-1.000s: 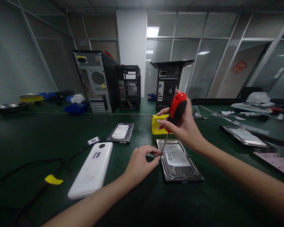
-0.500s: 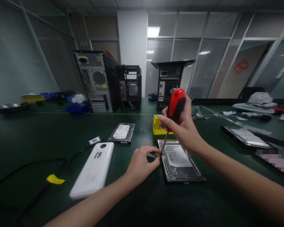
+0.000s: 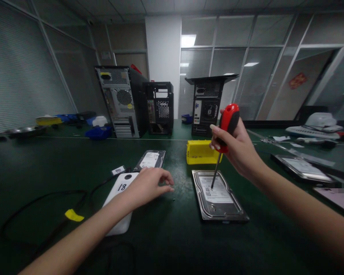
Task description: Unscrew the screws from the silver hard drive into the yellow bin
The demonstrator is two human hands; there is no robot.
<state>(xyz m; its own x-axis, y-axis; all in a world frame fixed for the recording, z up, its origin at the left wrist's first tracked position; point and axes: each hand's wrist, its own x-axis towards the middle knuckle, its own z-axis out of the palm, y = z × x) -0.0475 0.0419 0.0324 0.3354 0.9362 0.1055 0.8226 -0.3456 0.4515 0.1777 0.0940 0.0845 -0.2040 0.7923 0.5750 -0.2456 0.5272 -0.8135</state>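
My right hand (image 3: 237, 143) is wrapped round the red and black handle of a screwdriver (image 3: 229, 121). Its shaft slants down, and the tip appears over the label of a hard drive (image 3: 222, 206) lying flat on the green table; whether it touches cannot be told. My left hand (image 3: 153, 183) is open, thumb and curled fingers apart, with nothing visible between them. That hand is above the table beside a white power bank-like block (image 3: 123, 225) marked 18, partly covering it. A tiny screw-like piece (image 3: 174, 199) lies just below my left fingertips.
A yellow bin (image 3: 202, 152) with small bits inside stands behind the drive. Another hard drive (image 3: 151, 159) lies at the left, one more (image 3: 304, 168) at the right. Computer cases (image 3: 122, 101) line the back. A black cable (image 3: 43, 194) loops across the left side.
My left hand has left the hard drive's edge and moved left over the white block. The screwdriver has shifted right, its tip going from the drive's left edge to over the label.
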